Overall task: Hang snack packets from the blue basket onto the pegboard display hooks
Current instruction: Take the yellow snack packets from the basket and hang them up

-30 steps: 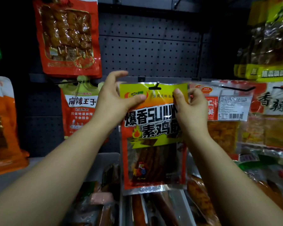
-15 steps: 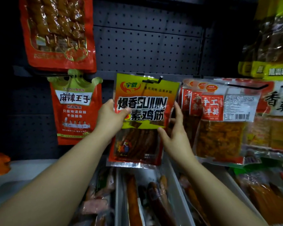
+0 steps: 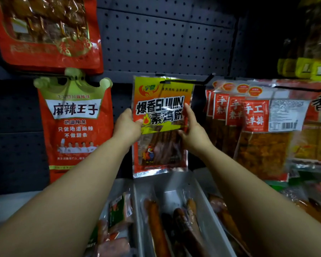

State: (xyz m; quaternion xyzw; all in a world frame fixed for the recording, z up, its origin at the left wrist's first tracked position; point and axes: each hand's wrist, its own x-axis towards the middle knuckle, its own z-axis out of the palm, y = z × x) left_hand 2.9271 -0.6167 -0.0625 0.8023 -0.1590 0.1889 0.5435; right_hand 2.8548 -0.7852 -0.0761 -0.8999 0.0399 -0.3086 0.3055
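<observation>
The left hand (image 3: 127,127) pinches the left edge of the snack packet (image 3: 160,125), thumb on the front beside the flame mark, the other fingers hidden behind the foil. The right hand (image 3: 193,129) holds the right edge, thumb across the front and fingers stretched up along the side; how far they wrap behind cannot be seen. The packet hangs upright on a black hook (image 3: 185,81) that passes through its top band, in front of the dark pegboard (image 3: 165,39). It is red and yellow with silver foil borders, bold black lettering, a rooster at the lower left and dark strips showing through a clear window.

Just left hangs a red packet with a green crown top (image 3: 73,123); above that, a larger red packet (image 3: 46,32) is cut off by the picture's top edge. To the right, a row of red-labelled packets (image 3: 256,127) overlaps on another hook, and yellow packets (image 3: 306,67) at the upper right are blurred and cut off. Below, grey trays (image 3: 204,197) hold wrapped sausages (image 3: 156,225), partly covered by both forearms. No blue basket can be made out.
</observation>
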